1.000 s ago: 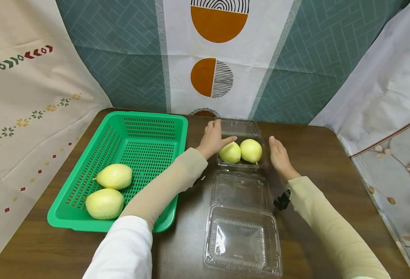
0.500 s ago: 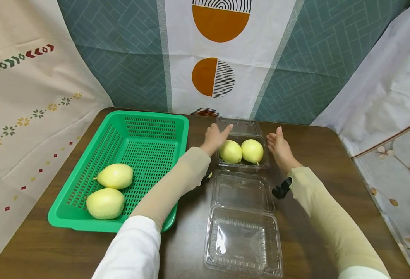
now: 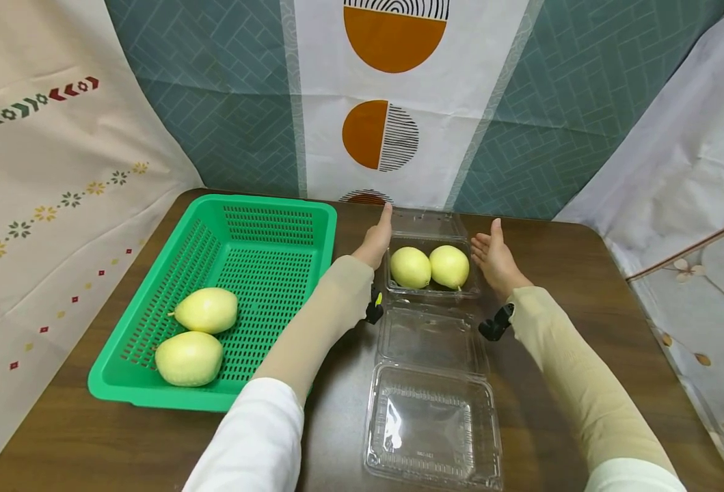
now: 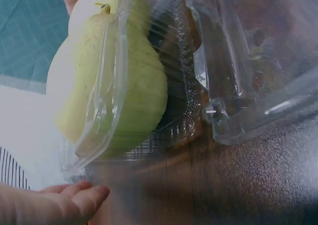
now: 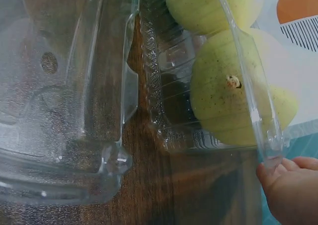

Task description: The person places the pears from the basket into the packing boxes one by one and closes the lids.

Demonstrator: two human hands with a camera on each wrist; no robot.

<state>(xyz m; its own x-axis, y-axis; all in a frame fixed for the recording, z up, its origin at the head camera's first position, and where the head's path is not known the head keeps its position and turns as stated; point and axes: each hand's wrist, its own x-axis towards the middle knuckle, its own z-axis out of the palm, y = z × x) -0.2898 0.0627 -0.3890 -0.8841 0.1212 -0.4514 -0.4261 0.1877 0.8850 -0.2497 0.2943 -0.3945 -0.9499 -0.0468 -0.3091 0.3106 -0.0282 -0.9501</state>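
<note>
In the head view, two yellow-green pears (image 3: 450,266) sit side by side in a clear plastic clamshell box (image 3: 438,294), its lid (image 3: 426,223) laid back behind it. My left hand (image 3: 377,240) is along the box's left side, thumb pointing up. Along the right side is my right hand (image 3: 497,261), thumb raised and fingers extended towards the box. From the left wrist, my left fingertips (image 4: 92,195) show right at a box corner. The right wrist view has my right fingertips (image 5: 278,168) at the opposite corner.
A green plastic basket (image 3: 329,232) stands on the left, with two more pears (image 3: 189,359) near its front left. A second clear clamshell box (image 3: 432,420) lies open and flat in front of the filled one. Patterned cloth (image 3: 232,137) hangs behind the brown table (image 3: 558,273).
My left hand has drawn back from over the left pear to the box's left side. My right hand's thumb has risen beside the box. The pears and boxes stay put.
</note>
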